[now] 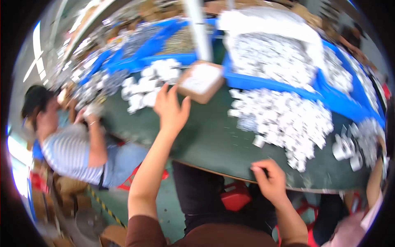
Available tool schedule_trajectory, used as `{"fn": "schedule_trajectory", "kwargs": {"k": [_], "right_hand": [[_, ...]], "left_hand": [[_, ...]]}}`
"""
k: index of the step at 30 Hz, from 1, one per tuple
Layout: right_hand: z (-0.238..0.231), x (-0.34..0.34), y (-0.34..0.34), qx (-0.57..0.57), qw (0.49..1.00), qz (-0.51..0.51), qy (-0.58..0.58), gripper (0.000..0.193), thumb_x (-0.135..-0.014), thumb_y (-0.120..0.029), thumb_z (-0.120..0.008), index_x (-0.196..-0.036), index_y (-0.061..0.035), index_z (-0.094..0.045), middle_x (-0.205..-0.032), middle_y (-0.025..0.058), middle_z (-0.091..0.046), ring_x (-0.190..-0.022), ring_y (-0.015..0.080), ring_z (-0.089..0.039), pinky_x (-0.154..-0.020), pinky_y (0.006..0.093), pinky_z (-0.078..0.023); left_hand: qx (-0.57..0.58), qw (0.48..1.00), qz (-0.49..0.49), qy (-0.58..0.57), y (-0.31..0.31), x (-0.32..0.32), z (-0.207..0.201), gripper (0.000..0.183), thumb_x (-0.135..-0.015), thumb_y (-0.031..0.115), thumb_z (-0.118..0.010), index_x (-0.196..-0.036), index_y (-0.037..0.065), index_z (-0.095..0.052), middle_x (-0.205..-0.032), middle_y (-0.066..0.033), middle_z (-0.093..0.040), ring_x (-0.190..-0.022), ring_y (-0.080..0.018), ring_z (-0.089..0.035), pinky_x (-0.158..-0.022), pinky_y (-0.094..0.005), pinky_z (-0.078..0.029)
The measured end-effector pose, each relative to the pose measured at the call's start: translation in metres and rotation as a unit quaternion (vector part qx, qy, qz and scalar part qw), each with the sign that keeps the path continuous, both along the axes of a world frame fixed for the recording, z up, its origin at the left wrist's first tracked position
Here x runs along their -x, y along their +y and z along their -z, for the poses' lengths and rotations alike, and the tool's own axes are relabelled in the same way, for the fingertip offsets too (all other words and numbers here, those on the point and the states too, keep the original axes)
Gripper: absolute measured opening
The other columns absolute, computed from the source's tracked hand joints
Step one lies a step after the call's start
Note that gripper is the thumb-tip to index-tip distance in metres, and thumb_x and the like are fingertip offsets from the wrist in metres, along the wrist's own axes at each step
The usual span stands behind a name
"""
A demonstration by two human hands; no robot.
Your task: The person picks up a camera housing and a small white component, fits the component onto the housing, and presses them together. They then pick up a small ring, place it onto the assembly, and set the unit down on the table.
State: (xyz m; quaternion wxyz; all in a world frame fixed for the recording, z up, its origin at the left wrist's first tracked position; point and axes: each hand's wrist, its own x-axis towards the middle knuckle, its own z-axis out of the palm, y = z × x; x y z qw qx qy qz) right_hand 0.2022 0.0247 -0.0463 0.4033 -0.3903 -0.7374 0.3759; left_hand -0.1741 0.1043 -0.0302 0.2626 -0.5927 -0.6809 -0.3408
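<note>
Cardboard box [201, 80] w/ white parts sits on dark green tabletop [210, 136], just beyond left hand [170, 109] fingertips; hand open, fingers spread. Right hand [269, 179] at near tabletop edge, curled shut, nothing visibly gripped; white parts pile [284, 119] just beyond.

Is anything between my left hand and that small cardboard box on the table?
Nothing visible. The left hand reaches open over the dark table, its fingertips just short of the cardboard box. The white parts pile lies to its left, off that line.
</note>
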Motion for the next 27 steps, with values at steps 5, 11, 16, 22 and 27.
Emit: {"fn": "schedule_trajectory", "kwargs": {"k": [5, 11, 16, 22, 27], "right_hand": [[-0.014, 0.001, -0.004, -0.029, 0.993, -0.067, 0.089, 0.01, -0.091, 0.001, -0.069, -0.1, -0.0028, -0.069, -0.097, 0.0079, -0.069, -0.089, 0.0226, -0.065, -0.081, 0.0337, -0.05], [-0.048, -0.074, 0.022, -0.291, 0.931, 0.206, -0.077, 0.013, -0.088, -0.002, -0.071, -0.101, -0.0048, -0.069, -0.104, 0.0108, -0.068, -0.1, 0.03, -0.063, -0.089, 0.04, -0.049], [-0.032, -0.196, 0.103, -0.289, 0.737, 0.493, -0.361, 0.057, -0.092, -0.044, -0.071, -0.139, -0.0145, -0.056, -0.136, 0.0194, -0.053, -0.127, 0.0379, -0.048, -0.105, 0.0539, -0.036], [-0.009, -0.268, 0.116, -0.18, 0.791, 0.363, -0.459, 0.053, -0.092, -0.045, -0.07, -0.133, -0.0115, -0.062, -0.143, 0.027, -0.051, -0.13, 0.0443, -0.05, -0.109, 0.05, -0.04], [-0.008, -0.263, 0.086, -0.253, 0.791, 0.302, -0.468, 0.06, -0.088, -0.047, -0.075, -0.135, -0.0119, -0.059, -0.147, 0.0213, -0.049, -0.132, 0.0411, -0.049, -0.11, 0.0498, -0.039]], "left_hand": [[0.102, 0.977, 0.173, -0.072, -0.077, -0.118, -0.037, 0.049, -0.083, 0.013, -0.073, -0.13, 0.007, -0.06, -0.146, -0.0178, -0.046, -0.133, -0.0393, -0.037, -0.11, -0.0493, -0.03], [0.152, 0.95, 0.225, -0.15, -0.095, -0.157, -0.014, 0.041, -0.082, 0.005, -0.071, -0.123, 0.006, -0.064, -0.14, -0.0146, -0.054, -0.13, -0.0352, -0.04, -0.111, -0.0456, -0.031], [0.138, 0.952, 0.217, -0.163, -0.097, -0.147, -0.003, 0.036, -0.082, 0.005, -0.072, -0.117, 0.006, -0.065, -0.127, -0.0137, -0.061, -0.122, -0.0353, -0.048, -0.104, -0.0457, -0.038], [0.109, 0.959, 0.228, -0.131, -0.084, -0.15, 0.007, 0.032, -0.082, 0.011, -0.073, -0.112, 0.006, -0.066, -0.12, -0.0125, -0.063, -0.117, -0.0357, -0.052, -0.101, -0.0467, -0.04], [0.105, 0.956, 0.229, -0.151, -0.086, -0.15, 0.006, 0.031, -0.083, 0.015, -0.073, -0.111, 0.005, -0.066, -0.12, -0.0117, -0.061, -0.118, -0.0346, -0.05, -0.1, -0.0482, -0.04]]}}
